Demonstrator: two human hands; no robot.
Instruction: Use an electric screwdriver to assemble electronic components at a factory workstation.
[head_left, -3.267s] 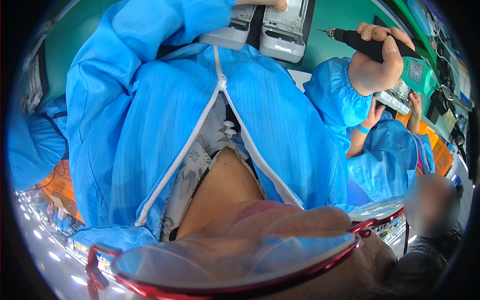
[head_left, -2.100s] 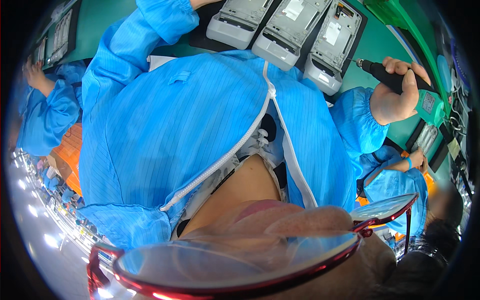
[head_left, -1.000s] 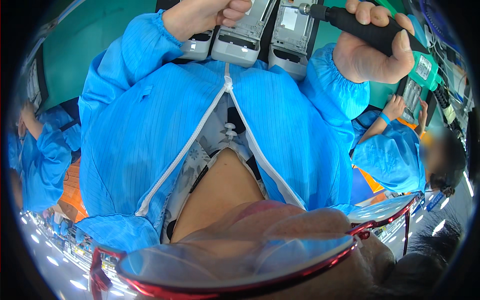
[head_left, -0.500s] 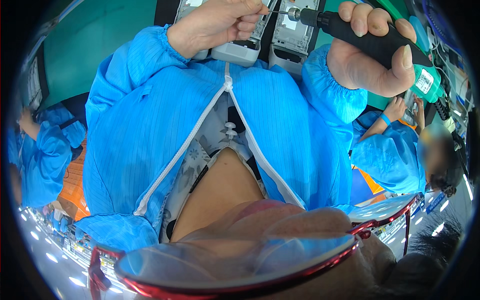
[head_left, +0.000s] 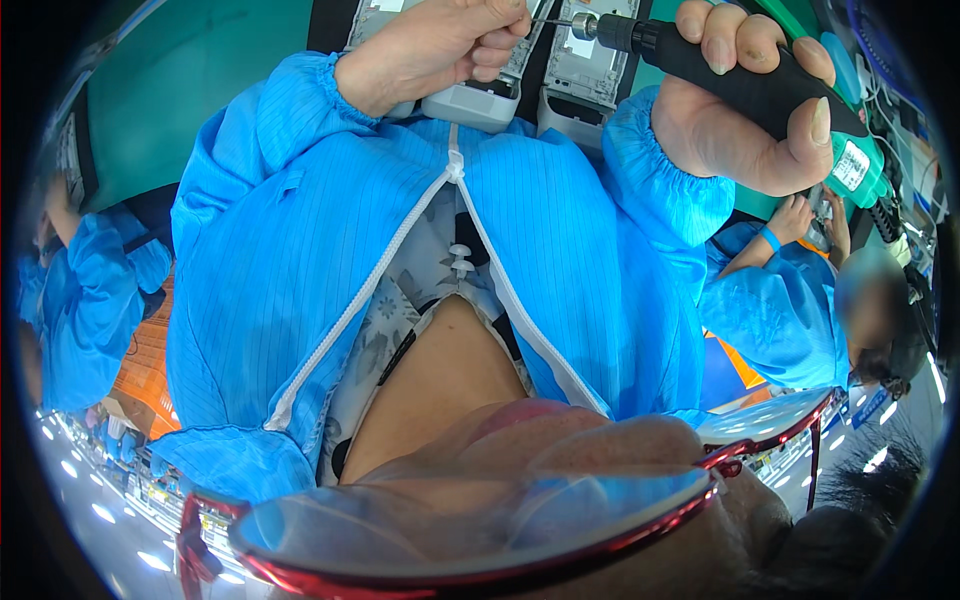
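In my right hand (head_left: 740, 140) is an electric screwdriver (head_left: 715, 75), black with a green rear end, its fingers and thumb wrapped round the body. The tool lies almost level, and its thin bit points left. My left hand (head_left: 430, 50) is closed in a pinch at the bit's tip; anything between those fingertips is too small to make out. Beneath and beside the hands lie light-grey plastic housings with open interiors. One housing (head_left: 475, 106) is under my left hand, and another housing (head_left: 580, 90) sits right of it, below the bit. Their far ends are cut off by the upper edge.
A green mat (head_left: 150, 100) covers the work surface, with a dark strip under the housings. Blue-sleeved co-workers sit at the left (head_left: 95, 300) and right (head_left: 780, 310). A black coiled cord (head_left: 885, 218) hangs by the screwdriver's green end, near cables and equipment.
The screwdriver's front end has shifted very slightly left, and its bit is still at my left fingertips. At the left, the co-worker's forearm has moved.
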